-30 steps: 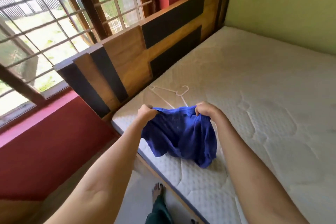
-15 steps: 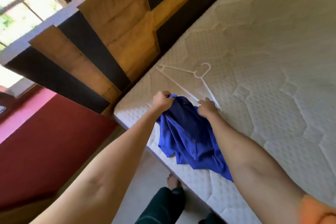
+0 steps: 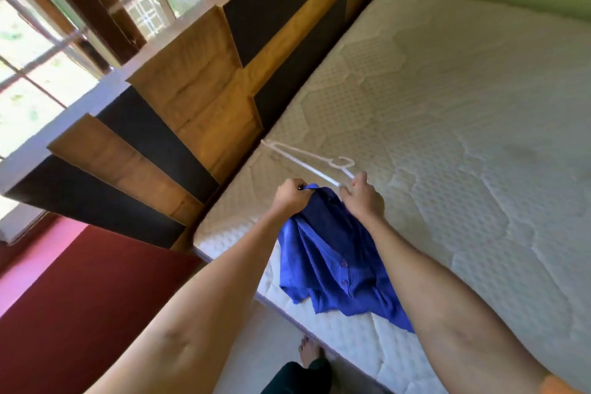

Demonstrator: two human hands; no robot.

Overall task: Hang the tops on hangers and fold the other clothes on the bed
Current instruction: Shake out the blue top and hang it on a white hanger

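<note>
A blue buttoned top (image 3: pixel 326 253) lies crumpled at the near left corner of the bare mattress (image 3: pixel 463 137), its lower part reaching the mattress edge. My left hand (image 3: pixel 292 197) grips the top's collar end. My right hand (image 3: pixel 363 198) sits just to the right of it, fingers curled round the near end of a white hanger (image 3: pixel 300 162) at the collar. The rest of the hanger lies flat on the mattress, its hook pointing right.
A wooden headboard (image 3: pixel 198 80) with black panels runs along the mattress's left side, with a barred window (image 3: pixel 38 41) behind it. A green wall borders the far side. My foot (image 3: pixel 308 352) stands on the floor beside the bed edge, next to a red wall (image 3: pixel 64 297).
The blue top went from held up in the air to lying on the mattress. My right hand shifted from the fabric onto the hanger's near end; my left hand keeps its grip.
</note>
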